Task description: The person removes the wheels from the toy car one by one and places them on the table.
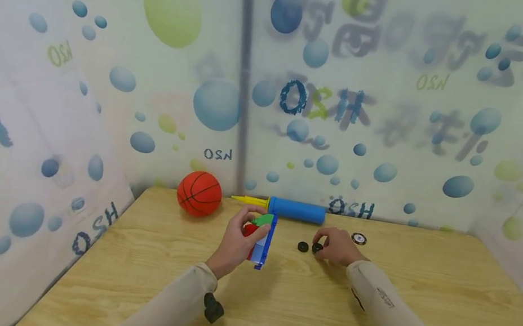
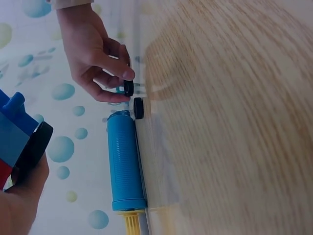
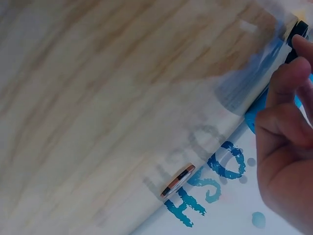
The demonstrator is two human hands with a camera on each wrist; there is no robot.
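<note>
My left hand grips a toy vehicle with blue, red and green parts, held above the table. In the left wrist view, a black wheel shows by the toy's blue part. Over to the right, the thumb and fingers of my right hand pinch a small black wheel low over the tabletop. A second loose black wheel lies on the table just left of those fingertips. In the right wrist view, the hand covers most of the pinched wheel.
A wooden table extends toward me. Along its back stand a red basketball and a blue hand pump with a yellow nozzle. A black-and-white chip lies behind my right hand. A patterned curtain hangs behind.
</note>
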